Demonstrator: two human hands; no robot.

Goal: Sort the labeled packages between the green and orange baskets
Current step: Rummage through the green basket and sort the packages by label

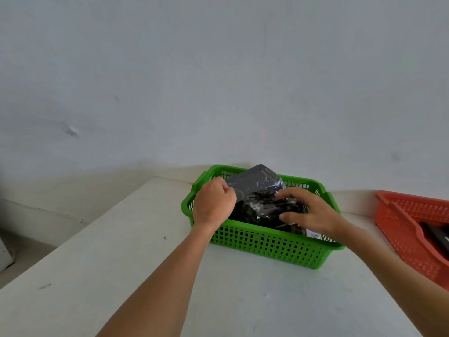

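A glossy black package [255, 183] leans up in the slotted green basket [267, 244], its left edge pinched by the curled left hand [213, 203], the right hand [312, 214] spread-fingered on crinkled dark packages [257, 210] below, on a pale matte table [121, 251] against a bare whitish wall [218, 81], with the latticed orange basket [408, 222] at the right.

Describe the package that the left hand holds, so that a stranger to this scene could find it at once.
On the white table stands a green basket, left of an orange basket. Inside it, the flat dark package leans up above the far rim, its left edge gripped by the left hand. The other dark packages lie lower, crumpled, under the right hand.
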